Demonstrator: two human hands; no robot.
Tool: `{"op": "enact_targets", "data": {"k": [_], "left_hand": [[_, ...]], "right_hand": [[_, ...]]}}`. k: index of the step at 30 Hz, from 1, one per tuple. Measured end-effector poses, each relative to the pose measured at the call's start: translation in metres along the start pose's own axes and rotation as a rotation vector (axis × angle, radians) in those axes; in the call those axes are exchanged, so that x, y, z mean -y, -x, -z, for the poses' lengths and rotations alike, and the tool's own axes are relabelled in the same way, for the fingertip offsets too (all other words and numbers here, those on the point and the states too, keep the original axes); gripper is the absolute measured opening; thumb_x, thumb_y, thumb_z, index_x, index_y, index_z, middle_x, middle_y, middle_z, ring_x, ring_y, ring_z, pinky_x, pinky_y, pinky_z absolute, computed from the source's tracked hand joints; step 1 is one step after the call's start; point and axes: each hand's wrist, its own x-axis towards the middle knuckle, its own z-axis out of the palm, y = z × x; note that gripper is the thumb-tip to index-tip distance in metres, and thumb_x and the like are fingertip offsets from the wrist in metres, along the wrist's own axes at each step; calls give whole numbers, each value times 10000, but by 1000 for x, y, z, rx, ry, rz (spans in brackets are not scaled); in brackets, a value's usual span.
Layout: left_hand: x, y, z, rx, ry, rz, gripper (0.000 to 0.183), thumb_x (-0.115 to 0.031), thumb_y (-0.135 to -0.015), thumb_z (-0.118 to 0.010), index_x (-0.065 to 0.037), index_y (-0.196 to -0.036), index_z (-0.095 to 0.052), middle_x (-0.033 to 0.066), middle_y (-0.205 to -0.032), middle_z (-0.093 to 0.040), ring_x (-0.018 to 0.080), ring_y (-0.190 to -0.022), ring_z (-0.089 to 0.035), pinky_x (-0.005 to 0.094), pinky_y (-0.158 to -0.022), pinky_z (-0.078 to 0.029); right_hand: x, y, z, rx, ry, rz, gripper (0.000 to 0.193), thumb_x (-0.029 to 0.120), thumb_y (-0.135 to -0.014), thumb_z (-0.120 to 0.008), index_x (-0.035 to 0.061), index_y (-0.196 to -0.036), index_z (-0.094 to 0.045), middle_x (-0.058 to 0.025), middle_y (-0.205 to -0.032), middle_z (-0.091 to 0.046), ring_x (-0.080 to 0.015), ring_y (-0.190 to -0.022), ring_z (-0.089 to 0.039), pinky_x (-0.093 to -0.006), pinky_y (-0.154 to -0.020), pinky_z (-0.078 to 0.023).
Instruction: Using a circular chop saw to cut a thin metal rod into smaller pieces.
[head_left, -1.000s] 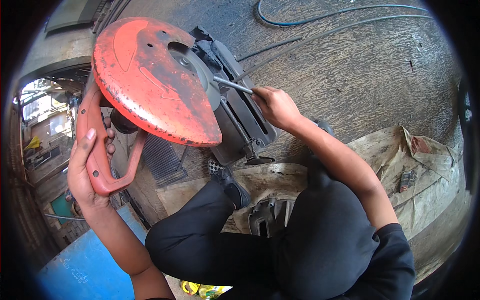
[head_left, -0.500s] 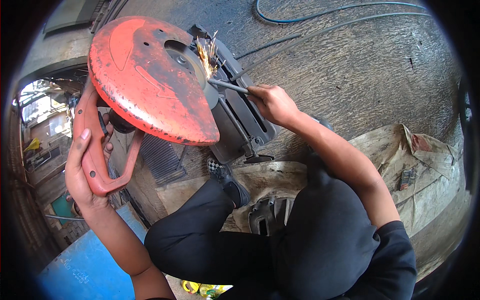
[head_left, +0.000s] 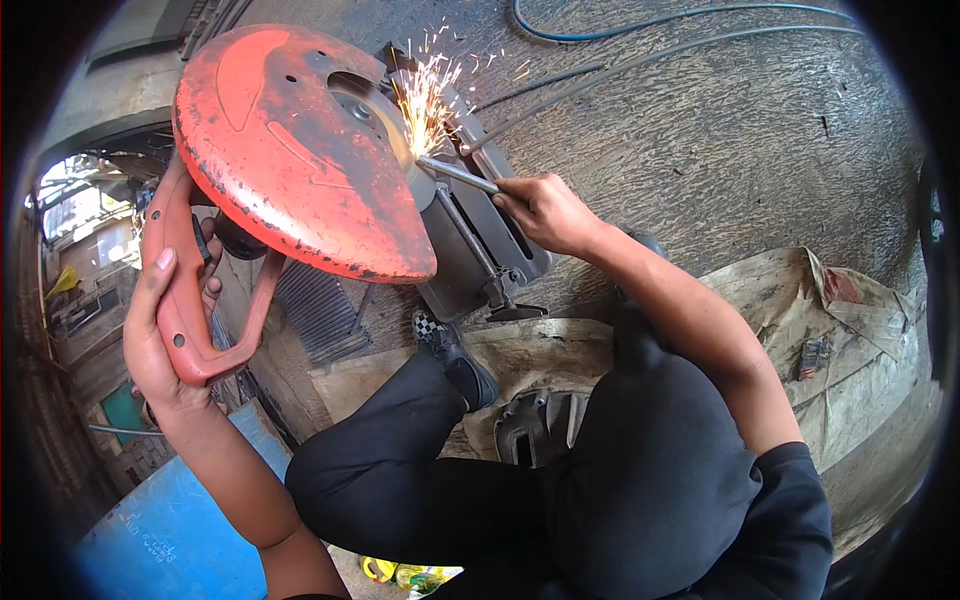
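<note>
My left hand [head_left: 152, 325] is wrapped round the red D-shaped handle [head_left: 178, 300] of a cut-off saw, its fingers by the dark trigger. The saw's worn red guard [head_left: 300, 165] covers most of the abrasive disc [head_left: 398, 135], whose face shows on the right side. In my right hand [head_left: 553, 213] is a thin grey metal rod [head_left: 457, 174], gripped near its near end. The rod's far tip touches the disc, and bright sparks [head_left: 425, 105] fly upward from that contact. Beneath the guard lies the saw's grey base [head_left: 455, 260] with a clamp screw [head_left: 480, 250].
A blue hose [head_left: 600, 35] and a grey cable [head_left: 680, 58] run across the rough wet floor. Stained cloth sacking [head_left: 760, 300] spreads at the right, under my legs. A blue panel [head_left: 180, 525] stands at lower left. A ribbed metal piece [head_left: 318, 310] lies left of my shoe.
The sparks have grown larger and spread wider. The saw's guard and handle, with my left hand, have shifted very slightly up and left. The rod stays against the disc.
</note>
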Motion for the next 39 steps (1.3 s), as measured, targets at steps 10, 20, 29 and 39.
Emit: {"op": "enact_targets", "data": {"k": [10, 20, 29, 39], "left_hand": [[0, 2, -3, 67, 97, -45, 562, -201, -888, -597, 84, -1335, -410, 185, -1185, -583, 230, -1026, -597, 294, -837, -478], [2, -1, 4, 95, 58, -20, 532, -157, -888, -595, 92, -1321, -412, 202, -1161, -579, 208, -952, -604, 306, -836, -489], [0, 1, -2, 62, 105, -11, 524, -181, -890, -610, 73, -1310, -429, 175, -1079, -618, 214, -939, -621, 309, -869, -511], [0, -1, 0, 84, 113, -3, 530, -181, -886, -610, 69, -1315, -427, 179, -1092, -616, 218, -964, -617, 316, -874, -507]], "right_hand": [[-2, 1, 3, 133, -151, -71, 297, 230, -969, -514, -29, -1060, -628, -136, -591, -564, -214, -506, -562, -384, -541, -456], [-6, 2, 3, 314, -745, -392, 357, 323, -1016, -427, 22, -974, -613, 23, -626, -469, -51, -462, -383, -238, -410, -338], [-2, 5, -6, 302, -718, -395, 351, 313, -1002, -469, 11, -984, -648, 36, -609, -432, -45, -464, -382, -228, -402, -319], [-9, 4, -19, 124, -383, -224, 341, 274, -964, -530, -32, -861, -638, -36, -579, -498, -119, -532, -442, -332, -522, -410]]}}
